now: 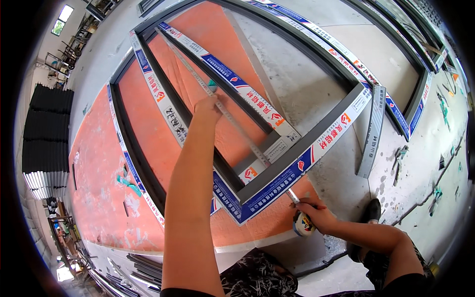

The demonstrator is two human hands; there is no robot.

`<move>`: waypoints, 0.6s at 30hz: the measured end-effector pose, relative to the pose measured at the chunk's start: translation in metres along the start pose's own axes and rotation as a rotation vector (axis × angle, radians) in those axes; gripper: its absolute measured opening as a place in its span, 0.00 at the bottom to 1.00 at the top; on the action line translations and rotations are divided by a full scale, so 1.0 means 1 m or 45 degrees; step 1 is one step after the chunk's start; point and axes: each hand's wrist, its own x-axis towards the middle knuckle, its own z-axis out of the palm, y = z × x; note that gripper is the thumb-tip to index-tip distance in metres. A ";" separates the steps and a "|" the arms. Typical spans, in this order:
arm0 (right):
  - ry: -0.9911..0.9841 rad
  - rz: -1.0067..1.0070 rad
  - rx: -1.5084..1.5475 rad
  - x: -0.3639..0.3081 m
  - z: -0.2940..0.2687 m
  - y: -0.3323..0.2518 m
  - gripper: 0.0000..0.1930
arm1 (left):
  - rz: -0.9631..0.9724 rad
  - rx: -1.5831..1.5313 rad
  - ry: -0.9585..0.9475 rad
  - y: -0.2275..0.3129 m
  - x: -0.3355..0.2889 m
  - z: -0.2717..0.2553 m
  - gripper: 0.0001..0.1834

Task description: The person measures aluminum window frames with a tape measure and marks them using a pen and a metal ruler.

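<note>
My right hand [316,215] grips the round yellow-and-white case of a tape measure [303,225] just outside the near corner of a dark grey metal frame [297,168]. A thin reddish stick, perhaps a pencil, shows at that hand too. The pale tape blade [246,138] runs from the case, passes the near rail and stretches toward the far end between two long bars. Partway along, my left hand [208,105] is closed about the blade, its fingers slightly blurred. Blue-and-white printed film covers the bars [222,74].
An orange sheet [99,148] lies on the grey floor beneath the frame. More frames [418,99] lie at the right, with a loose grey strip [371,133] nearby. Dark profiles are stacked [47,123] at the far left. Green scraps [129,185] lie about.
</note>
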 end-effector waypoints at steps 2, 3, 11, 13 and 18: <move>-0.052 0.069 0.013 0.001 -0.001 -0.008 0.13 | -0.022 0.023 0.055 0.004 -0.006 0.005 0.13; -0.044 0.072 0.010 0.001 -0.004 -0.013 0.13 | -0.020 0.064 0.049 0.005 -0.008 0.007 0.13; -0.015 0.092 -0.042 -0.005 0.001 -0.014 0.12 | -0.091 0.113 0.041 0.009 -0.011 0.013 0.11; 0.076 -0.072 -0.109 -0.002 0.006 0.007 0.11 | -0.084 0.113 -0.033 0.009 -0.007 0.011 0.11; 0.160 -0.263 -0.076 0.006 0.009 0.025 0.10 | -0.094 0.125 -0.053 0.004 -0.003 0.017 0.12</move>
